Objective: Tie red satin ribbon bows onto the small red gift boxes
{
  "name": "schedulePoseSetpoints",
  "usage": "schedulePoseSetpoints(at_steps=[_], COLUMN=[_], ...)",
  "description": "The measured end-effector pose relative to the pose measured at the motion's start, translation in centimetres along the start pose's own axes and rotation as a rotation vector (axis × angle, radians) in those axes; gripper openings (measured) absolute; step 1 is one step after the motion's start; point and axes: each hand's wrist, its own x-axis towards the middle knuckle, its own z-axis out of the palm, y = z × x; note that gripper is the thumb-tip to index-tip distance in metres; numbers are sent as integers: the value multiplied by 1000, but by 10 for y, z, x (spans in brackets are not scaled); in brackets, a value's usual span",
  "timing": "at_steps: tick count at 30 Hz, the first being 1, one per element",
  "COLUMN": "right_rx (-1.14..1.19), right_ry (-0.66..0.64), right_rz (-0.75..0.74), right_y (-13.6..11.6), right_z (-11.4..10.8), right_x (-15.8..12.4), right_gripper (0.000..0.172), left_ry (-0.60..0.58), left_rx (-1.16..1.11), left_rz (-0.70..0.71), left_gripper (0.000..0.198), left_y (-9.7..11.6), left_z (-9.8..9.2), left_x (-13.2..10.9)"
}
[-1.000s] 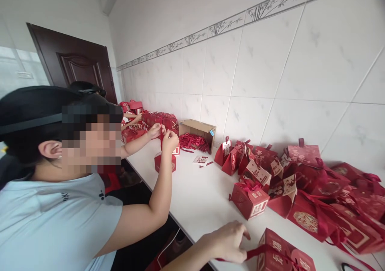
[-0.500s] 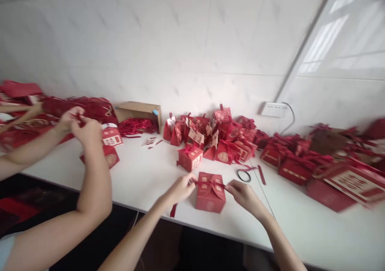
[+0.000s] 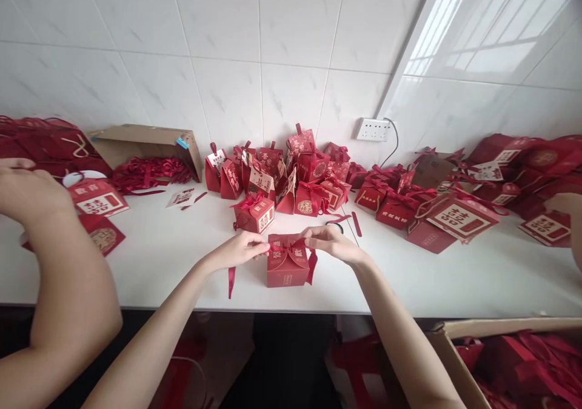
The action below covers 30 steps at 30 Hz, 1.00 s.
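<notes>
"Head view is up on my monitor. How's the grip at the left hand point(image 3: 239, 249)?"

"Closed. I have it pinched on the ribbon point(image 3: 286, 247), left of the middle."

"And the right hand point(image 3: 333, 243)?"

"Pinched as well, on the ribbon's other side. A loose tail point(image 3: 311, 266) hangs beside the red box point(image 3: 287, 271)."

"Where does that box sit?"

"Upright on the counter point(image 3: 341, 292), near the front edge, between my two hands. I see another box with a bow point(image 3: 255, 214) just behind it, to the left."
</notes>
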Motion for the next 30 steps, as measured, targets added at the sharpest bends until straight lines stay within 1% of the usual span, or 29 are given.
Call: schedulePoseSetpoints(at_steps=[3,6,8,11,14,18,21,24,27,30], right_rx=[68,-8,-91,-153,-196,-242,-190,-153,-152,-153], right_ry=[28,149,230,288,304,325,342,336,324,314], right_rz=[-45,-65,-96,-120,-139,-161,-159,-156,-149,-146], right_y=[3,9,14,19,22,25,28,29,28,27], right_z=[12,24,31,38,41,44,47,51,51,50], right_x=[8,15,19,21,21,22,24,24,22,21], right_gripper=[32,36,34,28,23,18,12,16,14,16], left_ry=[-61,-109,-83,-34,-10,19,2,-22,-42,-68], left_rx=[-65,-77,-53,24,143,312,451,571,581,468], left_rz=[-37,-91,-111,-92,-26,20,97,181,230,228], left_gripper=[38,36,33,30,28,23,23,29,28,25], left_y=[2,9,15,21,26,39,53,64,68,64], left_z=[-3,-7,-8,-9,-8,-8,-10,-12,-14,-15], left_x=[1,0,-2,-2,-1,-1,2,8,16,26])
